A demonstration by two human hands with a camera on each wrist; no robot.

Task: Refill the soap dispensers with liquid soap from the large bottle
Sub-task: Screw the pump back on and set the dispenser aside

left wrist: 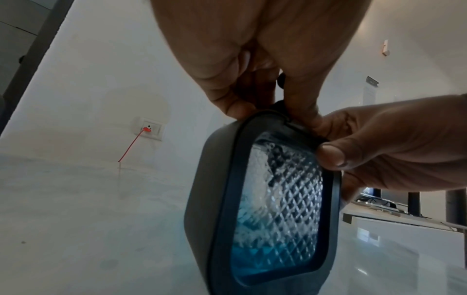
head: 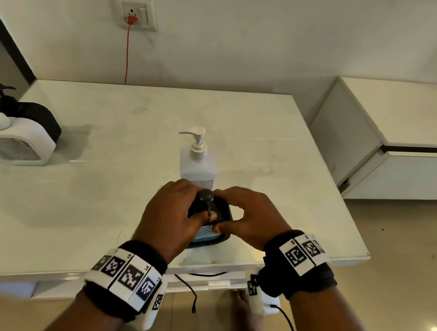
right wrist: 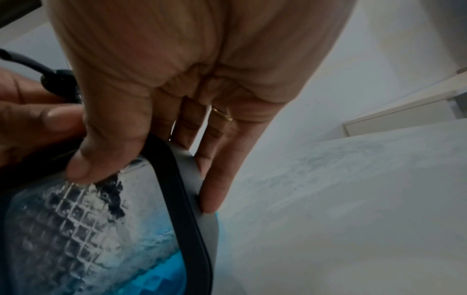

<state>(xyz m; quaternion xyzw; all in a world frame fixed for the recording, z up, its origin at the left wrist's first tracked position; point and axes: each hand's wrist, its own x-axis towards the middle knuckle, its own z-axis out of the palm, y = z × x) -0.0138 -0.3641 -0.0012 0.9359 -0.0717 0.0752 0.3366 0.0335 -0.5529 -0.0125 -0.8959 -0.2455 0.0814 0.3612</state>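
**A:** What is on the table, from left to right?

**B:** At the far left edge of the white table [head: 94, 204] stand two square soap dispensers, touching: a white dispenser [head: 15, 141] in front and a black dispenser [head: 38, 119] behind it. Near the middle stands the large bottle [head: 198, 162], clear, with a white pump and a little pale blue liquid at the bottom. Just in front of it, near the table's front edge, both hands work on a third dispenser, a dark dispenser [head: 211, 226] with a clear diamond-patterned window.

**A:** What are the hands doing?

**B:** The left hand [head: 169, 214] has its fingers curled around the black pump head [head: 205, 198], thumb against the stem. The right hand [head: 249, 217] steadies the body: thumb pressed on the window's upper corner, fingers down the far side. The left wrist view shows blue soap low in the window, foam above it.

**A:** Which step is this?

**B:** Probably turning the pump at the neck; I cannot tell whether it is loosening or tightening.

**A:** What could go wrong?

**B:** The dispenser looks tilted in the wrist views. If the right hand slips while the left twists, it could tip and spill soap. It sits close to the front edge, and the large bottle just behind could be knocked.
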